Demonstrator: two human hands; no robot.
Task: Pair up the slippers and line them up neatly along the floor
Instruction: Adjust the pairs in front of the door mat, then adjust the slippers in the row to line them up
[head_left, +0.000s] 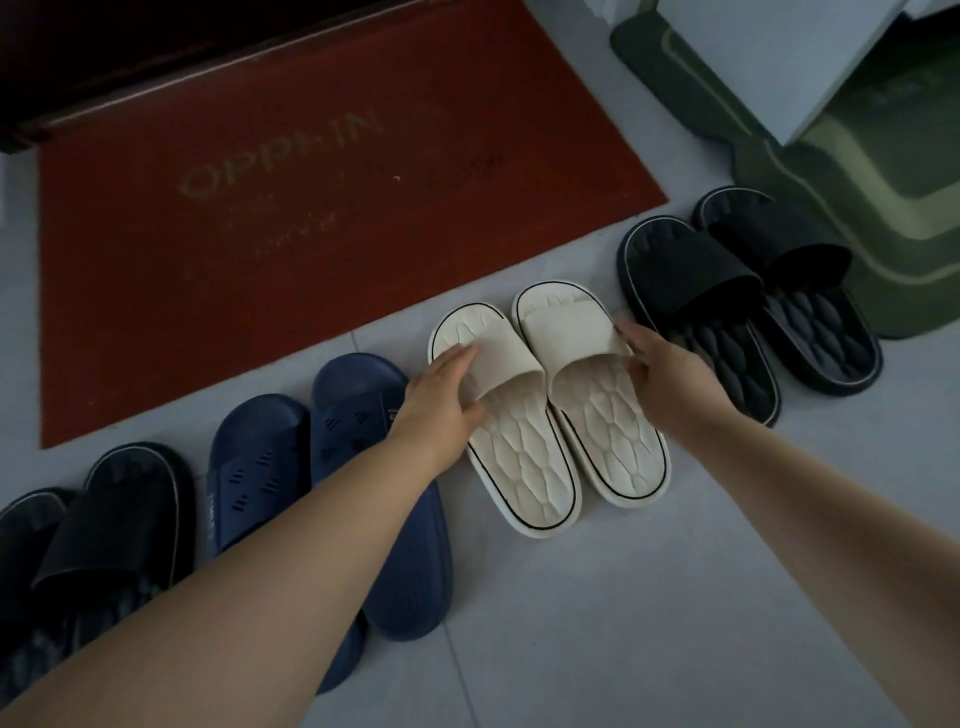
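A pale grey tiled floor (597, 623) fills the view, with a large rust-red doormat with faded lettering (311, 218) at the far side and a dark green bath mat with lighter borders (857, 218) in the far right corner. Four pairs of moulded slide slippers stand in a slanting row along the near edge of the red mat: a black pair with a thin pale rim line (753, 317) at the right end, a cream pair with a quilted footbed and a black rim line (561, 410) beside it, a navy pair with small vent slots (291, 467) partly hidden by the left forearm, and another black pair (83, 551) at the left end. The cream slippers touch side by side, toes toward the mat. The left hand (441, 400) is loosely curled on the strap of the left cream slipper; the right hand (665, 374) grips the outer strap edge of the right one. These look light, springy foam with a grippy sole, so I would hold the broad strap and lift or nudge rather than drag.
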